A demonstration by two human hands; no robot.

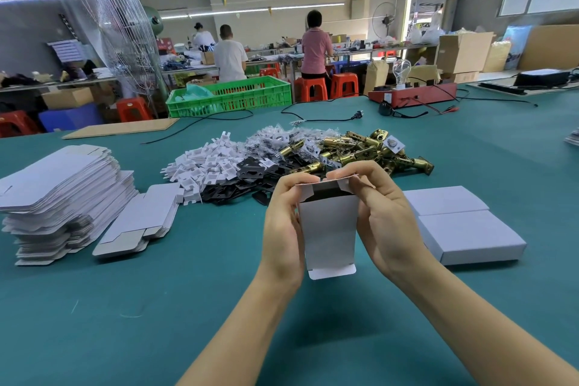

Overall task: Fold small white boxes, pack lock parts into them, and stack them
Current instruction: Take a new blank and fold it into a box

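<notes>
Early days: two closed boxes [463, 222] lie side by side toward the worktop's right edge, while a tall stack of flat blanks [59, 194] at the left edge and the lock parts pile [313, 153] mid-worktop wait. Left hand [282, 229] and right hand [382, 216] grip a half-formed white box [329, 229] upright above the near-centre, fingertips pinching its top flaps. Top end open, bottom tab untucked; whether anything is inside, can't tell.

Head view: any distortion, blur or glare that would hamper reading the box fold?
Head view: wide-angle bending curves the table edges and ceiling lights; the box and both hands, left hand and right hand, are sharp and evenly lit; the fan guard looks blurred; no glare on the box.
</notes>
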